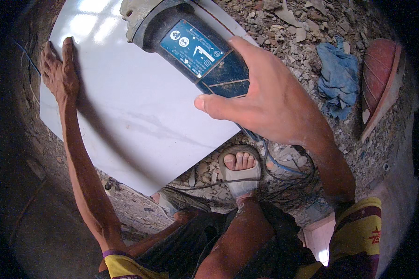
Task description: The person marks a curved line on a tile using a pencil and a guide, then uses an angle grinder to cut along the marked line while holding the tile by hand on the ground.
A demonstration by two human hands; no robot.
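Observation:
A large white glossy tile with faint grey veining lies in front of me, light glaring off its far left part. Over its far right side I hold a blue angle grinder with a grey gear head; my right hand is wrapped round the rear of its body. The grinder's disc is not in view, cut off by the upper edge. My left hand rests at the tile's left edge with its fingers stretched out, holding nothing.
Broken rubble covers the ground around the tile. To the right lie a crumpled blue cloth and a red shoe. A dark cable loops beside my sandalled foot, near the tile's closest edge.

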